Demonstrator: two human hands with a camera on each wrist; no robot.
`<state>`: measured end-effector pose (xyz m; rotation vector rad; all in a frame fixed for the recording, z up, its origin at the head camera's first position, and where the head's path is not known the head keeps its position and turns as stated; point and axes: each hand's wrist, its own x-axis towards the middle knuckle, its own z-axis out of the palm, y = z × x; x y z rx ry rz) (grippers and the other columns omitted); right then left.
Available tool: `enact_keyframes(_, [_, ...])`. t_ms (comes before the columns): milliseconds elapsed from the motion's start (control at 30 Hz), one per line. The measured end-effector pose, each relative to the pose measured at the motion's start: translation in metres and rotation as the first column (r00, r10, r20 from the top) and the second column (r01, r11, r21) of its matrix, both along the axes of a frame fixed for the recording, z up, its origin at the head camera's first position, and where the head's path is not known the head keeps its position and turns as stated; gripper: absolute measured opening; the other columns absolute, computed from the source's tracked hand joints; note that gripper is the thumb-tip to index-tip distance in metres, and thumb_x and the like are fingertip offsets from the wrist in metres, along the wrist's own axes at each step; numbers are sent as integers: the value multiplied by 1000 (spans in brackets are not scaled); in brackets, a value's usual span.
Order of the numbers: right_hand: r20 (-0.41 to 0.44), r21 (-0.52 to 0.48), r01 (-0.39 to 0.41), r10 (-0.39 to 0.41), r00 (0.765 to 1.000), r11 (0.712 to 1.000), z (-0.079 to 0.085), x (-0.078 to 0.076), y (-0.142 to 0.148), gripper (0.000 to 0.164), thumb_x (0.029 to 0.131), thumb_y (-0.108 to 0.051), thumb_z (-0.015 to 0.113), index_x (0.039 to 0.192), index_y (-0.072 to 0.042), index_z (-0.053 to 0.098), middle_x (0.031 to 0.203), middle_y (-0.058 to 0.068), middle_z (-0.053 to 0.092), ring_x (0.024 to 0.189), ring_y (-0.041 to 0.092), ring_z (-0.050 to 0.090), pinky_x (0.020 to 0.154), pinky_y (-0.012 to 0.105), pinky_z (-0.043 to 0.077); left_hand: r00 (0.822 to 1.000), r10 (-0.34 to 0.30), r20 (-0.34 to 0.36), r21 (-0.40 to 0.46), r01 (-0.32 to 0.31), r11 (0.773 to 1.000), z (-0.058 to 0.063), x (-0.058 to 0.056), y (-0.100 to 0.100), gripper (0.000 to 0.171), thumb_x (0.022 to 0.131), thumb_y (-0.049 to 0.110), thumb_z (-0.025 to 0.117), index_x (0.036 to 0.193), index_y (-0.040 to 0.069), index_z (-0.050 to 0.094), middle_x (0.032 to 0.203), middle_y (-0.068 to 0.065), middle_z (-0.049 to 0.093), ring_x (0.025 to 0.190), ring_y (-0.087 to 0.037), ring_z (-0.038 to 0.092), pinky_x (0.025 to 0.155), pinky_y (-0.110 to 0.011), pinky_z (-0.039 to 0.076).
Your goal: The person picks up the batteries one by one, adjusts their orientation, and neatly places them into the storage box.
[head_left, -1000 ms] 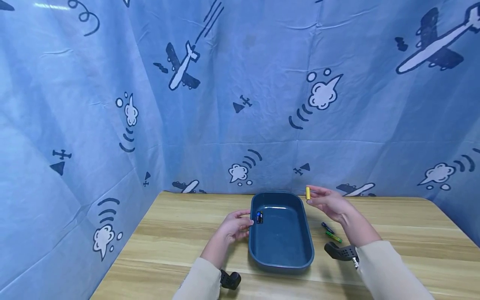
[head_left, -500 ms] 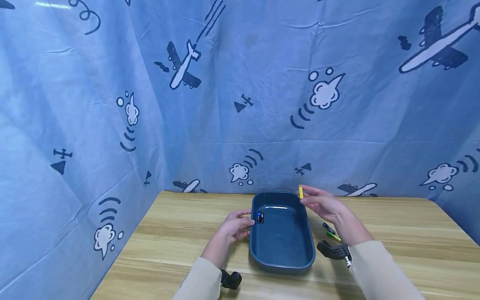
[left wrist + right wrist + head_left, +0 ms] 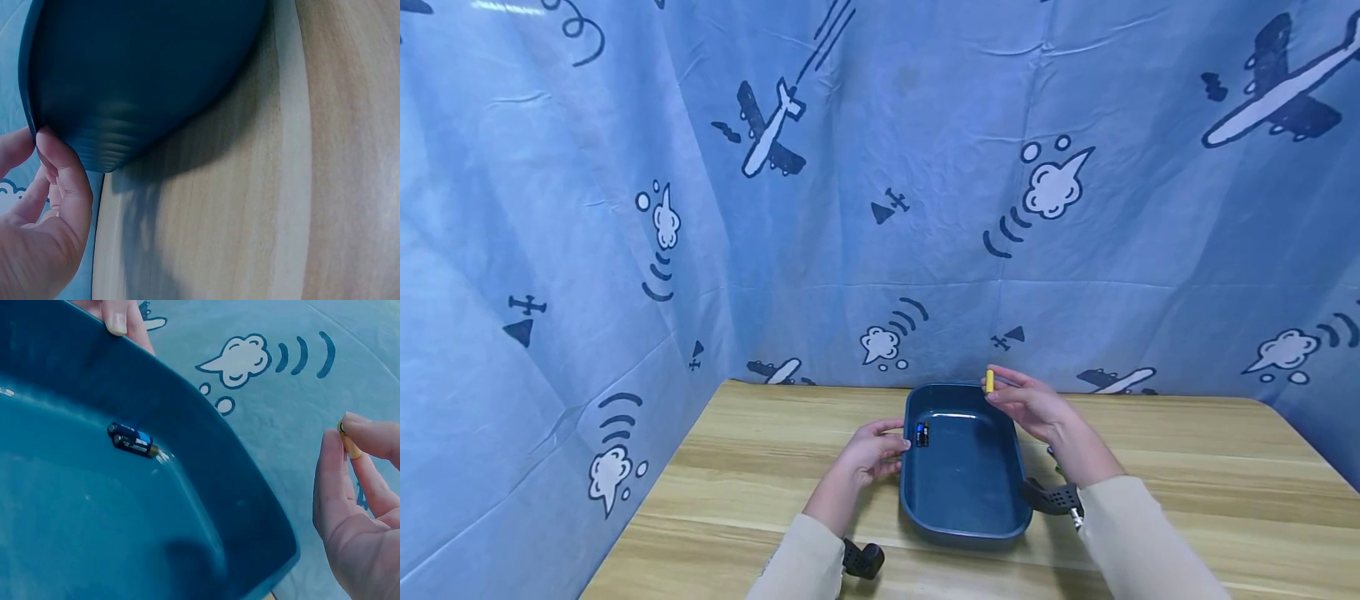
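Note:
A deep dark-blue plastic basin (image 3: 966,487) stands on the table. My left hand (image 3: 868,454) pinches its left rim between thumb and fingers, the rim edge showing between them in the left wrist view. Between the thumb and fingertips of my right hand (image 3: 1033,408) is a yellow battery (image 3: 989,382), held upright over the basin's far right corner. Two dark batteries (image 3: 131,440) lie side by side inside the basin, against its left wall. Right of the basin, a blue battery and a green battery (image 3: 1058,468) are mostly hidden behind my right wrist.
The wooden table (image 3: 760,467) reaches back to a blue curtain (image 3: 820,275) printed with planes and clouds. Black wrist mounts (image 3: 863,561) stick out from both sleeves, the right one overlapping the basin's right rim in the head view.
My right hand has moved left with the yellow battery, from beside the basin to over its far right corner. The left hand stays on the rim.

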<state>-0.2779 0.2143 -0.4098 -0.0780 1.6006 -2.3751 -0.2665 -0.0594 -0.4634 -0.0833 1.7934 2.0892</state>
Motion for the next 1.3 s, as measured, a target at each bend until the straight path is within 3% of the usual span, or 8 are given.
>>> enact_keyframes(433, [18,3,-16,16,1000,1000,4,-4,-21,70,86,13,51,145,4,14,101,0,59,91,10,61,85,24,49,1000,3,6,-7,-3,1000,1,1,1,48,80,-5,63,126,1,52,88,-8,61,71,-14,58,54,-21,50])
enact_keyframes(833, [62,0,23,-23,998,1000,3,-7,-38,68,85,14,52,144,3,21,97,2,60,86,12,63,87,26,48,1000,7,8,4,-7,1000,3,1,0,48,80,-4,63,126,1,52,89,-7,60,72,-14,57,54,-21,50])
enact_keyframes(1133, [54,-33,13,-11,998,999,-4,-12,-47,64,85,16,50,142,6,23,93,3,63,80,13,65,79,25,51,1000,-2,0,24,2,1000,2,1,1,48,81,-6,62,127,0,50,89,-7,59,74,-15,57,55,-22,50])
enact_keyframes(1300, [73,-11,11,-10,997,1000,-8,-12,-51,64,87,13,50,143,5,21,101,8,57,79,12,65,83,26,49,1000,1,3,14,-1,1000,1,0,1,48,81,-5,62,127,1,51,89,-7,58,73,-15,57,54,-21,50])
